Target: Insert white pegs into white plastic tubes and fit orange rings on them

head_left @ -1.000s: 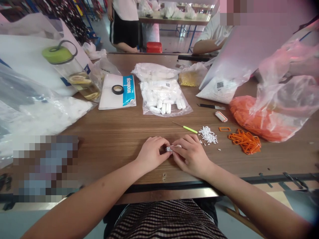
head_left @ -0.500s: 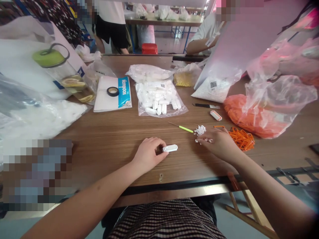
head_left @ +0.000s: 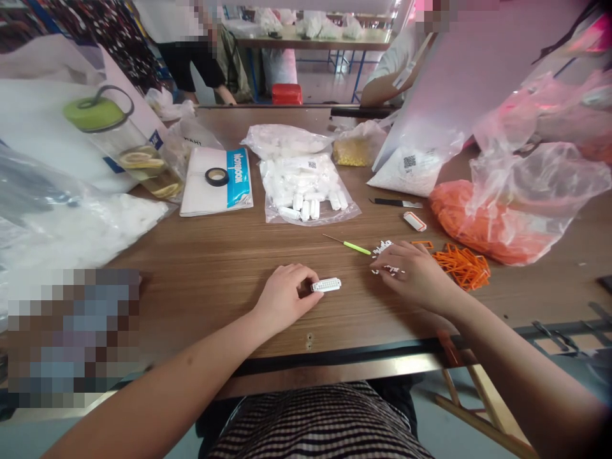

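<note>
Left hand [head_left: 285,294] pinches one connector [head_left: 327,285]; right hand [head_left: 412,271], half-curled, hold unclear, has moved from it to one pile of pegs [head_left: 382,247].

Table [head_left: 205,255], brown wood-grain top with a dark strip along its near edge, bearing one white-and-blue notebook [head_left: 199,191] left of centre, one clear bag of white housings [head_left: 306,182] mid-table, and one bag of yellow pieces [head_left: 354,154] just beside it. To the right: one black-handled blade [head_left: 394,203], one white block with orange edging [head_left: 414,221], one bag of orange parts [head_left: 482,226], one loose heap of orange frames [head_left: 461,268]. Nearer the middle: one lime-handled pick [head_left: 356,247] (thin tip pointing left), near small white pieces [head_left: 382,246], partly hidden.
</note>
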Action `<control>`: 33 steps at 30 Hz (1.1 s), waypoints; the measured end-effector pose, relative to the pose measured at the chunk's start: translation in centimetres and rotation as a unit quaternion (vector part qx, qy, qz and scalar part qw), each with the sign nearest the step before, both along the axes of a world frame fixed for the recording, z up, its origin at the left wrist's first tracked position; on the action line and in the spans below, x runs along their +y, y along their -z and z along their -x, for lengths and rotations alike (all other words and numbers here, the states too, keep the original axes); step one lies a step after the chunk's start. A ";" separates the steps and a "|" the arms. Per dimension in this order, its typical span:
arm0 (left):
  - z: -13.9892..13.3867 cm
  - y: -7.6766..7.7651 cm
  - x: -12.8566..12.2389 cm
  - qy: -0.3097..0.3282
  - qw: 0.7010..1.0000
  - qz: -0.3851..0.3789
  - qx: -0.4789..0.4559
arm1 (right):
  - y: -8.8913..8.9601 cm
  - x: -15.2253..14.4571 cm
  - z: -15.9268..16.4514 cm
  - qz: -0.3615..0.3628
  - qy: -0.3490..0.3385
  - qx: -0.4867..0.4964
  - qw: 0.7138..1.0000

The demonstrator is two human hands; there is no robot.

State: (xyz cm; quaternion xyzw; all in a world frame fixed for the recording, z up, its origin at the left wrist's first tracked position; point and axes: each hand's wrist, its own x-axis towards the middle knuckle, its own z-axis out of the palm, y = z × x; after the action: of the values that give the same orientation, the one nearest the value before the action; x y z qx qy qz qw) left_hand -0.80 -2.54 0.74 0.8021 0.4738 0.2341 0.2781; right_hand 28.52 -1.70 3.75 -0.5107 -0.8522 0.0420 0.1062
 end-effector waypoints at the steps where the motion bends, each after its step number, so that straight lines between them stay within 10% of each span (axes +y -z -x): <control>1: 0.0 0.0 0.0 0.000 1.000 0.001 -0.001 | -0.1 -0.1 -0.1 -0.006 0.011 -0.003 1.000; 33: 0.0 0.0 0.0 -0.002 1.000 0.000 0.001 | 0.9 -1.0 -0.5 -0.001 0.015 -0.027 1.000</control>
State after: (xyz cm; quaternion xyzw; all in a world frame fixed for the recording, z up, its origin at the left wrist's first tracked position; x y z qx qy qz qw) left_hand -0.81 -2.58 0.76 0.8012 0.4760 0.2338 0.2773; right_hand 29.07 -2.74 2.86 -0.5243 -0.8470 0.0258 0.0838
